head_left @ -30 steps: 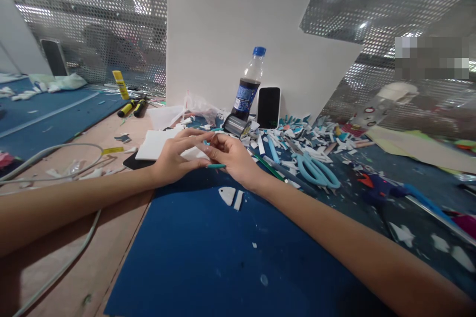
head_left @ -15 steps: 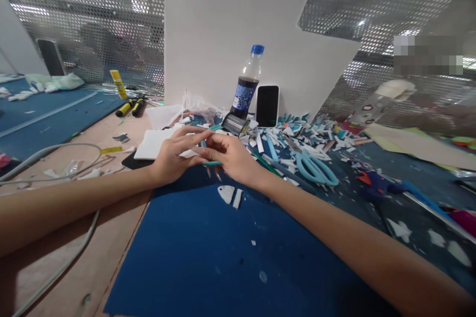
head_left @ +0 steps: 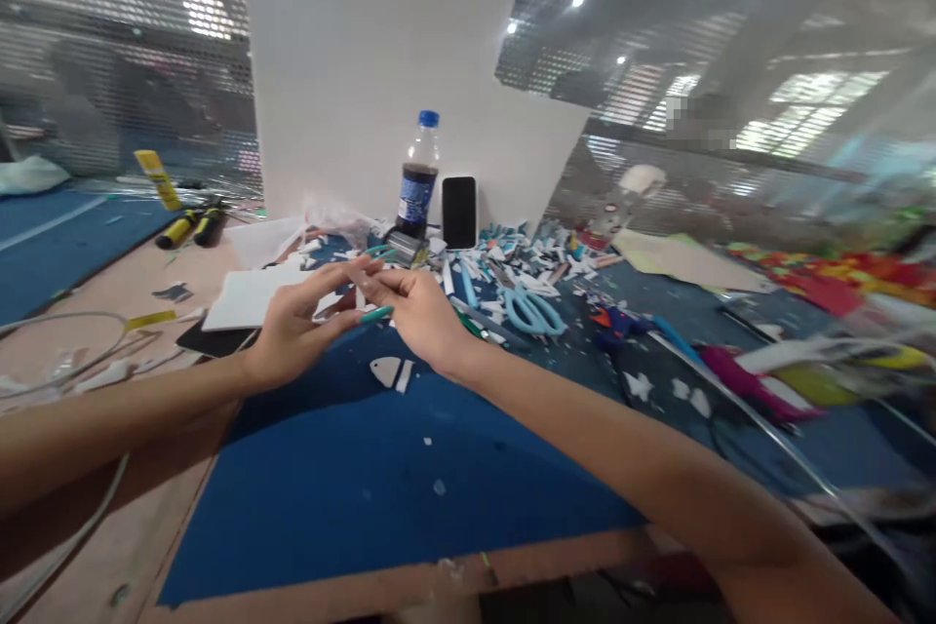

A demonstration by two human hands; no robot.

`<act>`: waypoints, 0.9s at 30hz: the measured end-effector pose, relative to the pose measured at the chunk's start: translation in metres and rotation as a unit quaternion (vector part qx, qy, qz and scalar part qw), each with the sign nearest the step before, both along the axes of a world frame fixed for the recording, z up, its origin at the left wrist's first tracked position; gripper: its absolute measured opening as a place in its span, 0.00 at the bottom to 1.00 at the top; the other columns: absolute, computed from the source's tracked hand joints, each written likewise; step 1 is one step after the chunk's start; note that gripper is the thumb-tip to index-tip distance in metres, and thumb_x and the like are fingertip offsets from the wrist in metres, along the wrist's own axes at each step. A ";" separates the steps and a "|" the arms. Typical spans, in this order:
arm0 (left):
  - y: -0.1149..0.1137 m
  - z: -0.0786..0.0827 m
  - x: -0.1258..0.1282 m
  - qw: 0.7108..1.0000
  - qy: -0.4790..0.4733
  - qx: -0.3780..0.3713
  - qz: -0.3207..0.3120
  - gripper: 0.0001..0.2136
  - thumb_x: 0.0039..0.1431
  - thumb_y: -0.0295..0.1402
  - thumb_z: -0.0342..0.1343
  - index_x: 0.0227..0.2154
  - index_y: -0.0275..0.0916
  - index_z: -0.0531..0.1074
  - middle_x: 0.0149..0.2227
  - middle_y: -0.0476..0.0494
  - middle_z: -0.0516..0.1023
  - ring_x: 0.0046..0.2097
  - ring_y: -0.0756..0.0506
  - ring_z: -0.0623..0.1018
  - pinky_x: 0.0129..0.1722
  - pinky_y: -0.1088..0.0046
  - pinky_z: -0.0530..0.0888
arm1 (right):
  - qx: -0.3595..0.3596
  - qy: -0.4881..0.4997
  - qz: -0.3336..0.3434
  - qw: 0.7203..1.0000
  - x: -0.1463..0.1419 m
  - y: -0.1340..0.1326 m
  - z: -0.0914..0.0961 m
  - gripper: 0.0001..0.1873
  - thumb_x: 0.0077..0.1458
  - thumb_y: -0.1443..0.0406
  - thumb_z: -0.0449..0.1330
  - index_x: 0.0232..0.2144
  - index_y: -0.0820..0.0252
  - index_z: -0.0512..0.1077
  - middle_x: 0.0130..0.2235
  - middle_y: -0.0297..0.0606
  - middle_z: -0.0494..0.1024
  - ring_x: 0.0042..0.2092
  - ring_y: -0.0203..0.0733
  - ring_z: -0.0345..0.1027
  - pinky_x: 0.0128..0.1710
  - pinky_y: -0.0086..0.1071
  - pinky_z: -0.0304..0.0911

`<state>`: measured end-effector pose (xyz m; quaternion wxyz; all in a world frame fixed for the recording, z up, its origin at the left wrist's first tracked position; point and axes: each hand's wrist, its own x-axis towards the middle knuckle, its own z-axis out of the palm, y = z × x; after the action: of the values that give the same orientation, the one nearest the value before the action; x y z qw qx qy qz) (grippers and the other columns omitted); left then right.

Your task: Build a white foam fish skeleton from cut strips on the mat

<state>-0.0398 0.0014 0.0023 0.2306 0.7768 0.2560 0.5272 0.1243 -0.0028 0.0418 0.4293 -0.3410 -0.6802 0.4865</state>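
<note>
My left hand (head_left: 298, 320) reaches over the blue mat, its fingers stretched out and its thumb apart from them. Long teal nails show on it. Against its fingertips, my right hand (head_left: 424, 317) is closed in a pinch; whatever lies between those fingertips is too small or hidden to make out. Just below the hands lie a white fish-head-shaped piece (head_left: 385, 370) with a dark dot and a narrow white strip (head_left: 405, 376). To the left of my left hand is a white sheet or block (head_left: 238, 300) on a dark flat object.
Behind the hands stand a cola bottle (head_left: 418, 185) and a phone (head_left: 459, 213). Light-blue scissors (head_left: 533, 307) lie among white and teal scraps. Farther right is a blue glue gun (head_left: 618, 327). A glue stick (head_left: 157, 180) and yellow-black tools (head_left: 177, 229) are left, near a grey cable (head_left: 65, 526).
The view has swung right, so the scene sits farther left. My hands stay together above the mat, with the finger positions slightly changed. The white pieces lie as before.
</note>
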 end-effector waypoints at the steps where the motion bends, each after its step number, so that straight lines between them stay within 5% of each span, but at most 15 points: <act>1: -0.002 0.002 0.005 1.000 -0.005 -0.015 -0.013 0.13 0.60 0.33 0.55 0.48 0.43 0.71 0.54 0.39 0.72 0.57 0.40 0.71 0.46 0.66 0.78 | -0.009 0.006 -0.011 1.000 0.004 -0.005 0.001 0.24 0.52 0.47 0.57 0.20 0.61 0.68 0.24 0.31 0.65 0.29 0.33 0.58 0.33 0.30 0.56; 5: -0.005 0.010 0.026 1.000 0.013 0.012 -0.010 0.12 0.58 0.35 0.57 0.45 0.43 0.72 0.48 0.40 0.76 0.50 0.41 0.76 0.49 0.62 0.75 | 0.009 -0.079 -0.057 0.995 0.033 -0.031 0.014 0.25 0.58 0.47 0.50 0.23 0.60 0.70 0.22 0.32 0.64 0.27 0.34 0.60 0.30 0.30 0.55; 7: -0.004 0.011 0.032 0.998 0.033 0.043 0.027 0.14 0.57 0.36 0.58 0.46 0.43 0.72 0.45 0.41 0.77 0.48 0.42 0.76 0.50 0.60 0.73 | 0.037 -0.200 -0.146 0.968 0.061 -0.043 0.025 0.28 0.62 0.48 0.43 0.32 0.61 0.73 0.24 0.35 0.68 0.29 0.36 0.64 0.32 0.31 0.57; 9: -0.001 0.009 0.034 0.996 0.041 0.054 0.059 0.16 0.57 0.37 0.58 0.48 0.42 0.72 0.41 0.41 0.78 0.44 0.43 0.76 0.48 0.60 0.72 | 0.034 -0.343 -0.321 0.882 0.100 -0.050 0.033 0.28 0.63 0.48 0.43 0.38 0.61 0.72 0.32 0.41 0.74 0.34 0.39 0.68 0.36 0.32 0.60; 10: 0.002 0.006 0.034 0.995 0.041 0.052 0.072 0.16 0.57 0.37 0.58 0.48 0.42 0.72 0.38 0.42 0.78 0.42 0.44 0.76 0.45 0.61 0.73 | -0.002 -0.423 -0.424 0.801 0.121 -0.050 0.035 0.28 0.62 0.46 0.43 0.41 0.61 0.71 0.36 0.44 0.75 0.39 0.42 0.69 0.39 0.32 0.61; 11: 0.005 0.003 0.034 0.995 0.040 0.047 0.085 0.16 0.56 0.37 0.58 0.47 0.41 0.72 0.35 0.43 0.77 0.39 0.45 0.75 0.42 0.62 0.73 | -0.032 -0.452 -0.484 0.749 0.142 -0.049 0.035 0.30 0.61 0.47 0.44 0.45 0.67 0.69 0.43 0.52 0.74 0.45 0.48 0.68 0.44 0.37 0.61; 13: 0.013 -0.004 0.034 0.994 0.051 0.024 0.097 0.17 0.55 0.38 0.58 0.47 0.41 0.73 0.31 0.45 0.75 0.33 0.47 0.74 0.36 0.66 0.73 | -0.093 -0.481 -0.548 0.678 0.182 -0.042 0.030 0.34 0.61 0.50 0.49 0.50 0.81 0.64 0.52 0.72 0.64 0.56 0.64 0.59 0.50 0.48 0.57; 15: 0.023 -0.011 0.035 0.993 0.069 -0.001 0.093 0.18 0.54 0.41 0.58 0.47 0.40 0.74 0.28 0.47 0.74 0.30 0.48 0.73 0.34 0.69 0.73 | -0.161 -0.499 -0.571 0.632 0.212 -0.032 0.020 0.36 0.58 0.50 0.54 0.49 0.84 0.64 0.53 0.75 0.62 0.57 0.69 0.56 0.50 0.53 0.57; 18: 0.037 -0.019 0.036 0.991 0.084 -0.034 0.095 0.21 0.53 0.45 0.58 0.47 0.39 0.74 0.28 0.47 0.75 0.30 0.49 0.73 0.37 0.69 0.74 | -0.235 -0.515 -0.558 0.607 0.235 -0.018 0.004 0.24 0.59 0.54 0.56 0.50 0.67 0.67 0.53 0.51 0.68 0.53 0.51 0.65 0.50 0.49 0.62; 20: 0.043 -0.021 0.035 0.990 0.088 -0.053 0.100 0.23 0.53 0.47 0.57 0.48 0.39 0.73 0.29 0.46 0.76 0.31 0.48 0.74 0.40 0.68 0.75 | -0.266 -0.521 -0.546 0.600 0.241 -0.011 -0.001 0.20 0.60 0.58 0.57 0.50 0.62 0.67 0.52 0.44 0.70 0.50 0.45 0.67 0.48 0.46 0.65; 27: 0.049 -0.024 0.027 0.985 0.100 -0.105 0.091 0.25 0.53 0.45 0.57 0.52 0.40 0.71 0.32 0.46 0.76 0.34 0.48 0.75 0.47 0.63 0.74 | -0.301 -0.515 -0.548 0.587 0.243 0.001 -0.003 0.18 0.60 0.59 0.56 0.50 0.62 0.67 0.50 0.43 0.71 0.47 0.44 0.69 0.45 0.43 0.67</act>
<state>-0.0129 0.0502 -0.0214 0.2353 0.7705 0.4016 0.4356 0.3673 -0.0020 0.0384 0.0654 -0.9524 -0.2869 0.0797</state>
